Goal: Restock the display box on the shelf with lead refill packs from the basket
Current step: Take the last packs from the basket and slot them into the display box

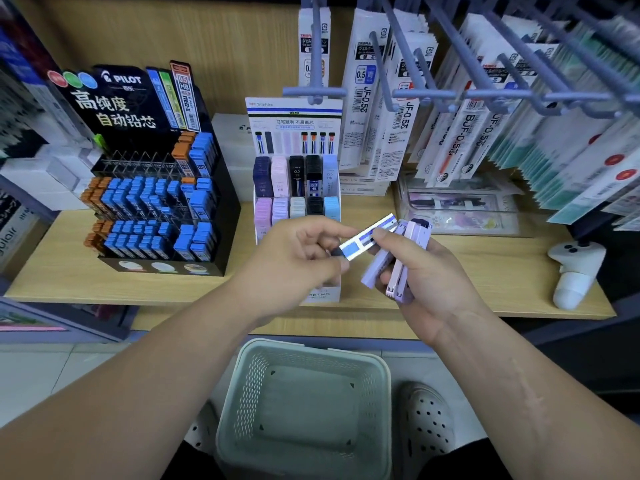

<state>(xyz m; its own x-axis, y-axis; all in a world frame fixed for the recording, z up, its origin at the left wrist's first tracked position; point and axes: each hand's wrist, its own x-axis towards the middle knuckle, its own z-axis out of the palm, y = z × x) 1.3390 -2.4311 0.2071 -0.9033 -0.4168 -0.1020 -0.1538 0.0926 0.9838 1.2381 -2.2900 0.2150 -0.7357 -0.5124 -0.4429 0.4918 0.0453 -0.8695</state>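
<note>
Nearest me, on the floor, the green mesh basket [242, 393], w/ a white perforated shoe [427, 420] just right of it. Both forearms reach over it toward the shelf [485, 268] edge.

L hand [294, 261]: thumb and forefinger pinched on the near end of a blue-white pack [365, 240], other fingers curled under. R hand [429, 285]: fingers wrapped round a bunch of lilac packs [389, 268], held fanned and tilted. Its thumb lies on the far part of the blue-white pack, so both hands touch it. Can't tell how many are in the bunch.

The hands sit right in front of the display box [294, 123] and block my view of its lower front. Above them I see two rows of upright packs in it. Front row: pink, lilac, white, black, blue. Back row: navy, pink, two black, pale blue.

Left of the box, a black Pilot stand [114, 98] w/ tiers of blue and orange packs. To the right, a white handheld device [571, 271] lies on the shelf, w/ a clear case [460, 209] further back. Farthest: hanging refills [363, 98] on grey hooks [316, 53], hook arms crossing in front of them.
</note>
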